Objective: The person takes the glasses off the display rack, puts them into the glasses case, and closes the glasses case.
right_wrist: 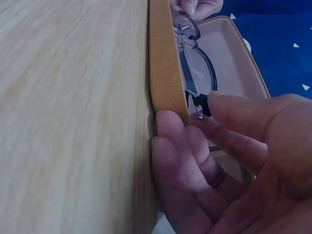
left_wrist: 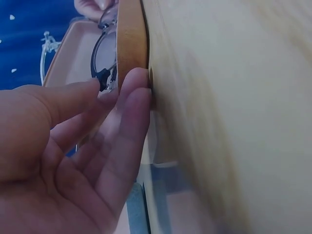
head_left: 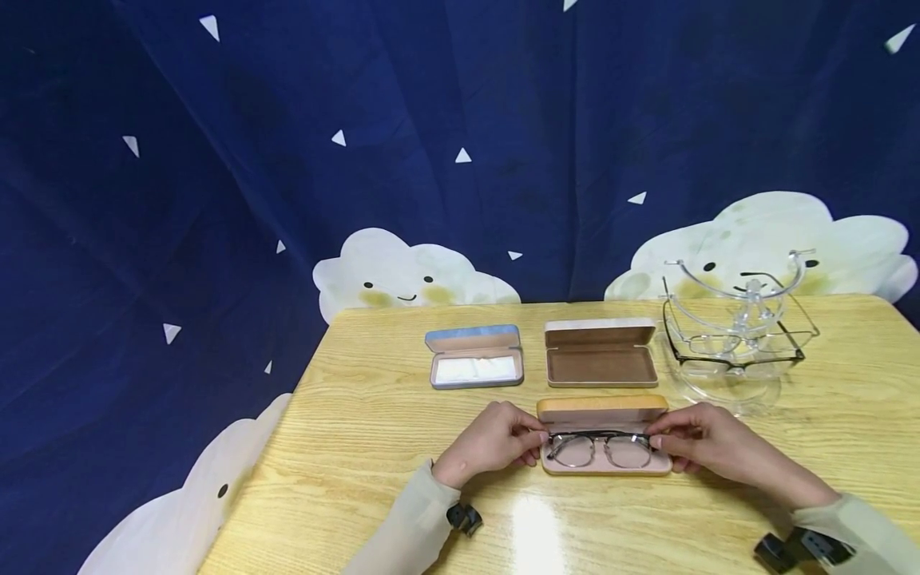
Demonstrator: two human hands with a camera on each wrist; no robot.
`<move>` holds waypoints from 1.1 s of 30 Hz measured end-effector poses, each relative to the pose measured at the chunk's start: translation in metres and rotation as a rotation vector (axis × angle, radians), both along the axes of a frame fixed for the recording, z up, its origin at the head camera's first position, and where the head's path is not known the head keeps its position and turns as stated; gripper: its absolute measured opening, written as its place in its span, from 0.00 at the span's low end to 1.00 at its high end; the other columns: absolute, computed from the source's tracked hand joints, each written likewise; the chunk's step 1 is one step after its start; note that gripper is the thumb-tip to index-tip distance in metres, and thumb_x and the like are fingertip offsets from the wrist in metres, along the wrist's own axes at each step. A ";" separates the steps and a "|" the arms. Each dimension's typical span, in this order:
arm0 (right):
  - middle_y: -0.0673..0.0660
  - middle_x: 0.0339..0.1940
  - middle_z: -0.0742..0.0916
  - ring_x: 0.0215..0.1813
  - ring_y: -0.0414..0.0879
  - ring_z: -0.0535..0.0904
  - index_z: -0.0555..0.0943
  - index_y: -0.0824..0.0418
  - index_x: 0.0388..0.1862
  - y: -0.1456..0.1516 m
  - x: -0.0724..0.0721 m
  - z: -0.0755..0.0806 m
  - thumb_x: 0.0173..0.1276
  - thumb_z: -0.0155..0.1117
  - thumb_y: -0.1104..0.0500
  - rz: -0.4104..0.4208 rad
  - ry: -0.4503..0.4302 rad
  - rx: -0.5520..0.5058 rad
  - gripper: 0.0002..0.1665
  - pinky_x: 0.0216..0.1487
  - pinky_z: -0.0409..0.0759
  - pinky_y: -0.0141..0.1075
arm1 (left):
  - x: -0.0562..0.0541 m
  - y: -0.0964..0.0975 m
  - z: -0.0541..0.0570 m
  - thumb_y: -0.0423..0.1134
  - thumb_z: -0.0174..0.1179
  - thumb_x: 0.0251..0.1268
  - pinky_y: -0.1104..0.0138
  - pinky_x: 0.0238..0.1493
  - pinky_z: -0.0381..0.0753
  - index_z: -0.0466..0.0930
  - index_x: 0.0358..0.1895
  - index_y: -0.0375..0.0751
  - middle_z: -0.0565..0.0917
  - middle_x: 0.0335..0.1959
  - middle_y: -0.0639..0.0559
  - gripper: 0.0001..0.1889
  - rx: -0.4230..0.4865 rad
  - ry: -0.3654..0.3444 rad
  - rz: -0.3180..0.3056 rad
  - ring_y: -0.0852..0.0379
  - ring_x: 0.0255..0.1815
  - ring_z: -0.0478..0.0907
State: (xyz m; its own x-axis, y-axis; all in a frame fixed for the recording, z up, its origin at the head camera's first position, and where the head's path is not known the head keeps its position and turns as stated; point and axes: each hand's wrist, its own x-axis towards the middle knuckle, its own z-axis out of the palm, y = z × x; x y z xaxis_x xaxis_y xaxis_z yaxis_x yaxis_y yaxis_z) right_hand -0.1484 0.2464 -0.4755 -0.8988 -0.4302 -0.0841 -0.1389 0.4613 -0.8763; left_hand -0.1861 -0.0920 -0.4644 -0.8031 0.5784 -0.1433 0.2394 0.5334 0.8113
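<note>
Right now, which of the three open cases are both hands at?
The orange case, nearest the person: left hand and right hand flank it, holding glasses. The blue case and brown-lined case stand farther back, untouched.

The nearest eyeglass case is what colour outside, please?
The eyeglass case is orange outside, clearest in the right wrist view.

Left grip [head_left: 496, 438], right grip [head_left: 706, 439] facing each other; thumbs [left_wrist: 73, 101], forefingers [head_left: 677, 418] pinching; forearms [head_left: 411, 523] slanting inward.

Head view: above, well back, faces forward and down at the table [head_left: 359, 455]. Wrist views: close, face inward past left hand [left_wrist: 73, 141] and right hand [right_wrist: 234, 156] respectively; both share the orange case [right_wrist: 167, 68].
</note>
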 end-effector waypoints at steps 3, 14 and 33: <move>0.54 0.27 0.90 0.26 0.36 0.84 0.85 0.75 0.54 -0.002 0.001 0.000 0.76 0.65 0.63 -0.002 -0.010 -0.009 0.16 0.27 0.87 0.36 | 0.000 0.000 0.000 0.33 0.62 0.75 0.74 0.24 0.85 0.91 0.48 0.34 0.90 0.25 0.47 0.09 -0.009 0.023 0.018 0.65 0.21 0.85; 0.56 0.31 0.88 0.28 0.36 0.84 0.79 0.82 0.60 -0.006 0.001 0.000 0.76 0.64 0.64 0.005 -0.047 -0.036 0.23 0.28 0.86 0.35 | -0.005 -0.006 0.002 0.34 0.62 0.76 0.74 0.25 0.85 0.91 0.50 0.36 0.90 0.27 0.46 0.10 -0.024 0.026 0.033 0.63 0.23 0.85; 0.61 0.36 0.90 0.34 0.42 0.88 0.83 0.72 0.45 -0.006 0.000 0.006 0.80 0.58 0.62 -0.088 -0.142 -0.032 0.11 0.32 0.89 0.39 | -0.011 -0.016 0.007 0.34 0.56 0.77 0.70 0.29 0.86 0.86 0.47 0.36 0.91 0.30 0.43 0.09 0.002 -0.020 0.073 0.54 0.29 0.89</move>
